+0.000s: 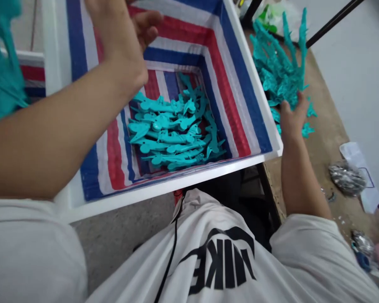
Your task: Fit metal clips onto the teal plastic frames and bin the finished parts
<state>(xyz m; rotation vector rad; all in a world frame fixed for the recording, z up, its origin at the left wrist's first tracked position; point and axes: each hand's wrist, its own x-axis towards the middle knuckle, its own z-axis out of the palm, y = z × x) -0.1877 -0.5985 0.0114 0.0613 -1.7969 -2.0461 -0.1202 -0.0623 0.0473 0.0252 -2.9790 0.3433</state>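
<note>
Two hands point(120, 31) point(293, 115): one above one crate point(177, 183), one (right) at teal pieces point(279, 78).

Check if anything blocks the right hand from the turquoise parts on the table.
Nothing visible does. The right hand is right at the near side of the turquoise pile; firm grip can't be told. The white-rimmed crate stands beside the pile, not between.

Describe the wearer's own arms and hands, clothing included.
The left sleeve and right sleeve are short, loose and plain white. The left hand and right hand show no gloves or watch. The white shirt bears black NIKE lettering; a black cord runs down it.
</note>
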